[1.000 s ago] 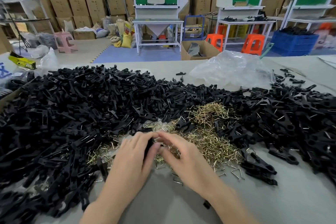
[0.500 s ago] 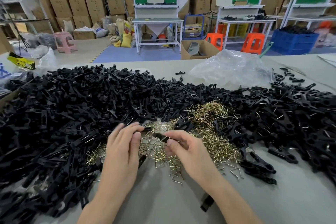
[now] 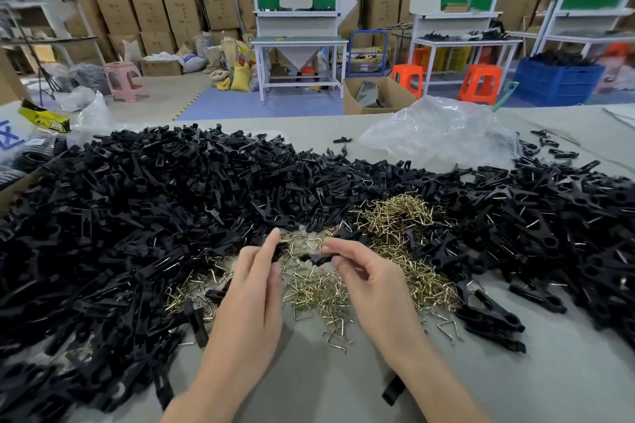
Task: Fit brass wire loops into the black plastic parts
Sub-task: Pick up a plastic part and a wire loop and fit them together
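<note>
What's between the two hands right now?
Head view: a black plastic part, pinched by the right hand, juts toward the left hand. Below it the gap is covered by loose brass wire loops.

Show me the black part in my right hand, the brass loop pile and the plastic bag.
black part [image 3: 318, 257]: head view, its exposed middle.
loop pile [image 3: 402, 216]: head view, top of heap.
plastic bag [image 3: 439, 134]: head view, crumpled middle.
</note>
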Demonstrator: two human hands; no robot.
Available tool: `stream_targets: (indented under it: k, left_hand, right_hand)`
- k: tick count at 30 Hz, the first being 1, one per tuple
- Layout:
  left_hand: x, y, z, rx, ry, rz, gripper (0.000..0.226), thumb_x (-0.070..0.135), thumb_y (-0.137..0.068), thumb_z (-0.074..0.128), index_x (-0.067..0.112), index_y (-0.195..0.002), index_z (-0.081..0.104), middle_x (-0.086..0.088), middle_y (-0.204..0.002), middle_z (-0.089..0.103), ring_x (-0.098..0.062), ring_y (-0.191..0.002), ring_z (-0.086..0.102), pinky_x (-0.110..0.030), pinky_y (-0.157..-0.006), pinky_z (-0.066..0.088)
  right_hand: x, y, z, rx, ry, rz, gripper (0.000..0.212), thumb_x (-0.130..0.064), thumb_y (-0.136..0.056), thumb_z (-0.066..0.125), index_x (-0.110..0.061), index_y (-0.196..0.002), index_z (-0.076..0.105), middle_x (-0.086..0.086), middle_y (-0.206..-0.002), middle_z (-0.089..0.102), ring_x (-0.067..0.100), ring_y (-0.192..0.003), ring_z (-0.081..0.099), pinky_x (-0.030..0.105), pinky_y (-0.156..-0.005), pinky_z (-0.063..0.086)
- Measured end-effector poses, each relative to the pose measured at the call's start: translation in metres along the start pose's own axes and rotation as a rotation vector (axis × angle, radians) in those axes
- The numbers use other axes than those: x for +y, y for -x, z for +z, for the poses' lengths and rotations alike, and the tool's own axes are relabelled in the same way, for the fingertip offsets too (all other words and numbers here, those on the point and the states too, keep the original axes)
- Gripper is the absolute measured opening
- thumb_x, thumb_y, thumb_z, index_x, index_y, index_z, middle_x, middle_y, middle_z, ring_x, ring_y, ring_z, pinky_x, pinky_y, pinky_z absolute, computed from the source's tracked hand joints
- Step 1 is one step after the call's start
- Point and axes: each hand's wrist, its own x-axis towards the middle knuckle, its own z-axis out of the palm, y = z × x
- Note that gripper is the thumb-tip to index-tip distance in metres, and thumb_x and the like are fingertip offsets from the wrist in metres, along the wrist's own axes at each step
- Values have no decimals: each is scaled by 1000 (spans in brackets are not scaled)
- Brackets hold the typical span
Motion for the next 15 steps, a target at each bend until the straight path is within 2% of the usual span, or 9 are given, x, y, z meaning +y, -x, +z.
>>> stream_targets:
  k: [1,2,3,4,6,9,12,15]
  left_hand:
    - [0,0,0,-7,-4,13,50,44,-102,31,39,-151,30,26,-110,45,-1,-92,54,-14,-76,44]
    - [1,0,0,0,4,11,46,45,-101,35,46,-147,34,31,-113,48,5,-98,54,-8,-80,41]
    - [2,-1,0,18,26,-8,41,47,-99,40,57,-139,37,36,-117,51,11,-103,54,-3,-83,39]
    - [3,-2,1,43,59,-38,37,50,-95,45,64,-129,40,40,-117,53,15,-105,54,-1,-85,38]
    - [1,-2,2,82,120,-91,26,54,-89,51,67,-111,47,39,-108,60,11,-99,60,-7,-77,46]
    - [2,-1,4,89,150,-89,18,56,-87,54,59,-105,54,25,-96,65,-4,-84,64,-17,-64,46]
    - [9,-1,5,56,147,-22,18,48,-89,56,52,-106,57,21,-96,63,-7,-84,62,-13,-68,45]
    - [14,0,7,4,130,39,25,29,-93,62,48,-108,58,20,-96,59,-4,-86,62,-11,-69,45]
  right_hand:
    - [-2,0,0,9,15,-28,32,-22,-102,59,-47,-120,67,-19,-97,75,9,-52,56,27,-50,49]
    - [-4,0,0,18,12,-45,32,-21,-101,61,-44,-121,67,-24,-103,74,4,-69,67,21,-63,54]
    - [-5,0,0,23,-9,-45,32,-19,-100,62,-42,-121,68,-26,-106,73,2,-86,70,16,-74,54]
    - [-7,0,1,22,-47,-29,32,-19,-100,63,-42,-121,68,-24,-107,73,2,-94,70,13,-80,52]
    - [-11,-1,1,19,-139,23,30,-18,-99,65,-43,-116,69,-16,-102,75,5,-91,69,16,-79,52]
    - [-14,-3,-1,9,-251,86,30,-14,-97,66,-42,-108,71,-6,-93,76,13,-84,70,22,-76,56]
    - [-17,-4,-1,-5,-406,168,26,-10,-96,66,-33,-106,73,4,-94,76,19,-89,73,28,-84,60]
    - [-21,-5,1,-6,-579,256,23,-8,-98,63,-27,-99,77,6,-92,75,21,-94,75,28,-80,61]
